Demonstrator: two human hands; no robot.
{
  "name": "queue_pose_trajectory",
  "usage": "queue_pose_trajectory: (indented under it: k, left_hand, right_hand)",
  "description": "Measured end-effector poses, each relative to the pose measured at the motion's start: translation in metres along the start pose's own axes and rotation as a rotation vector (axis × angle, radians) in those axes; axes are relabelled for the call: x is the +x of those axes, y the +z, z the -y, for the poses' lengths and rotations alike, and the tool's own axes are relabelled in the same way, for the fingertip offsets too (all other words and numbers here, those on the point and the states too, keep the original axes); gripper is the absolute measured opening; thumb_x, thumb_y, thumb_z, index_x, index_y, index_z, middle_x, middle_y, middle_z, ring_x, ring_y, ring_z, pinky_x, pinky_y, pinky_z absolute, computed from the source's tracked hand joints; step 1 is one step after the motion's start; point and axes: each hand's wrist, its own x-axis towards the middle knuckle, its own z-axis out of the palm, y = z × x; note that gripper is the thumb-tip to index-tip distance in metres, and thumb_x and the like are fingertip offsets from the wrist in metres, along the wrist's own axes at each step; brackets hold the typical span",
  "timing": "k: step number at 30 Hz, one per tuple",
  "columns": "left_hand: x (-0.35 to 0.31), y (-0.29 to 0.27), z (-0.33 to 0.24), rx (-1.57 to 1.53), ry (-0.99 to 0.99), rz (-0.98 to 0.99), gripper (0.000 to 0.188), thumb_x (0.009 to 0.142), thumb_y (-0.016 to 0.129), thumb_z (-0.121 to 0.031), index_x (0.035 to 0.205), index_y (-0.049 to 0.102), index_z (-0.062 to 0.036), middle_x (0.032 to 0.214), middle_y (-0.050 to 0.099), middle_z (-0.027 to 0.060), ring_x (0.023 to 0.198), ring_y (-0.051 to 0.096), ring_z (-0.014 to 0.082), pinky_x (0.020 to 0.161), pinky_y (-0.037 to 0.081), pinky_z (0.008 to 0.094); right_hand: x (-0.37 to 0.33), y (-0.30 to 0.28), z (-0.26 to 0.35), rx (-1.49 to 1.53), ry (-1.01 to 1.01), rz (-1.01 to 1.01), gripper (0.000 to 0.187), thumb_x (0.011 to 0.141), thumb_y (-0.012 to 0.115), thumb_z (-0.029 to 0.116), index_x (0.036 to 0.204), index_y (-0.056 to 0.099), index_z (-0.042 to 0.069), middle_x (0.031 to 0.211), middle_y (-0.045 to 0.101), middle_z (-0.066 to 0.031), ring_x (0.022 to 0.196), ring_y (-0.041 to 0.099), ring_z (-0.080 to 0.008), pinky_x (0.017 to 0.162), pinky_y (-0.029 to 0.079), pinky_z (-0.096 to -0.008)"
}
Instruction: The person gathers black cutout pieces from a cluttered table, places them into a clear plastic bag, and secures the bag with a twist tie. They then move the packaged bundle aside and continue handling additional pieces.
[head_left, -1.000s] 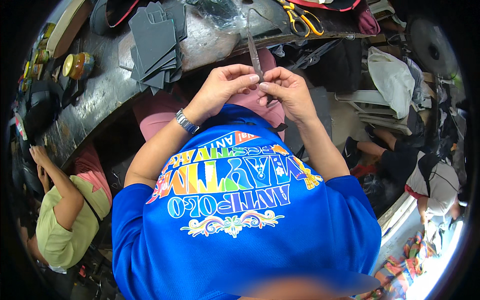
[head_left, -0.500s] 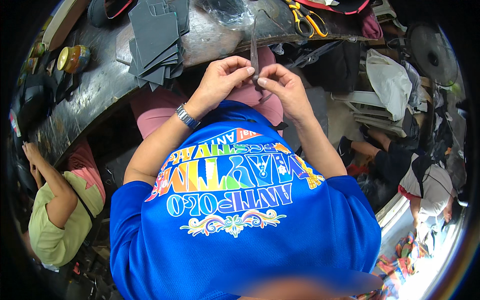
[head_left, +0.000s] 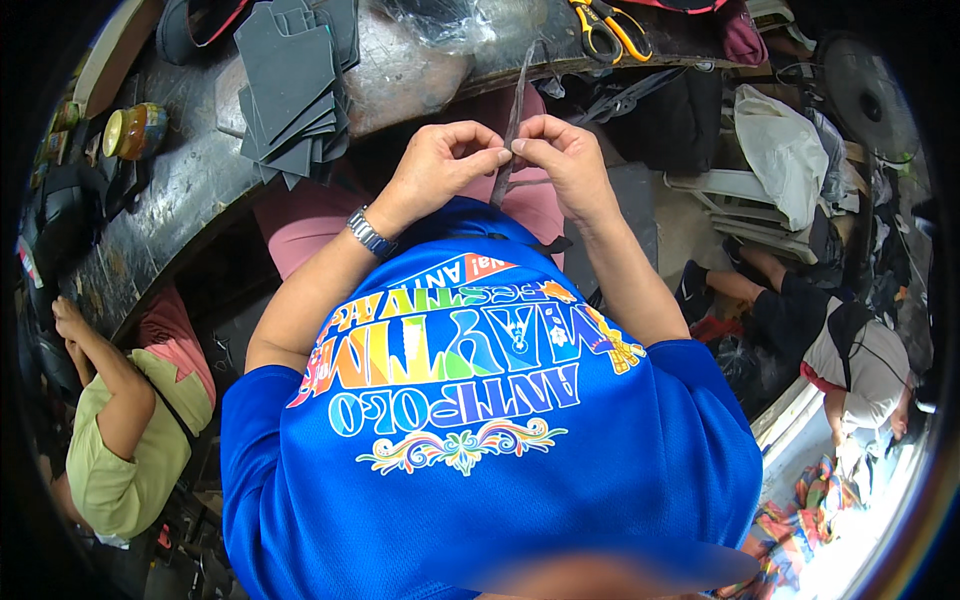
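Observation:
Close together in front of my lap, my left hand (head_left: 445, 165) and my right hand (head_left: 568, 168) pinch a thin, dark, flexible strip (head_left: 519, 98) between thumbs and forefingers. One end reaches up to the edge of the dark worktable (head_left: 410, 95); the other hangs down over my pink trousers (head_left: 300, 225). The strip's material cannot be made out. To the left of my hands, a fanned stack of flat, dark grey cut pieces (head_left: 285, 95) overhangs the table edge. Scissors with orange and black handles (head_left: 612, 32) lie beyond my right hand.
Clear plastic (head_left: 440, 22) lies at the table's back, and a patterned jar (head_left: 138, 132) stands at the left. A person in a yellow-green shirt (head_left: 130, 455) sits at left; another person (head_left: 860, 350) is at right. A white plastic bag (head_left: 780, 150) rests on a white stool (head_left: 745, 220).
My right hand has moved up and left, its fingertips now meeting my left hand's on the strip. The strip's lower part has shifted left. The view has turned slightly.

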Motion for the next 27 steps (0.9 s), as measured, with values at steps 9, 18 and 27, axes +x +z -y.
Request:
queue_pose_trajectory:
  k: [9, 18, 27]
  left_hand:
    - [0.001, 0.0, 0.001, 0.085, 0.132, -0.178, 0.017, 0.089, 0.07, -0.011, 0.102, 0.067, -0.0008, 0.084, 0.066, -0.0006, 0.076, 0.058, 0.0022, 0.065, 0.047, 0.0171]
    - [0.001, -0.012, 0.007, -0.239, -0.083, -0.017, 0.018, 0.093, 0.065, -0.016, 0.104, 0.066, -0.0024, 0.082, 0.066, 0.001, 0.072, 0.06, 0.0046, 0.063, 0.044, 0.0163]
    - [0.0, -0.005, 0.009, -0.357, -0.039, 0.019, 0.015, 0.095, 0.062, -0.014, 0.103, 0.064, -0.0017, 0.089, 0.066, 0.0023, 0.078, 0.064, 0.0079, 0.068, 0.05, 0.0191]
  right_hand:
    - [-0.005, 0.008, -0.002, -0.184, -0.051, -0.016, 0.009, 0.087, 0.066, 0.008, 0.093, 0.066, 0.001, 0.079, 0.066, -0.0027, 0.073, 0.061, -0.0091, 0.072, 0.049, -0.0238]
    - [-0.002, 0.007, -0.003, 0.04, 0.16, 0.092, 0.011, 0.089, 0.065, 0.008, 0.097, 0.064, 0.001, 0.083, 0.066, -0.0035, 0.08, 0.062, -0.0092, 0.078, 0.049, -0.0241]
    - [-0.015, 0.026, 0.008, -0.415, -0.305, -0.106, 0.014, 0.084, 0.072, 0.003, 0.095, 0.065, -0.001, 0.086, 0.065, -0.0025, 0.076, 0.06, -0.0066, 0.069, 0.049, -0.021]
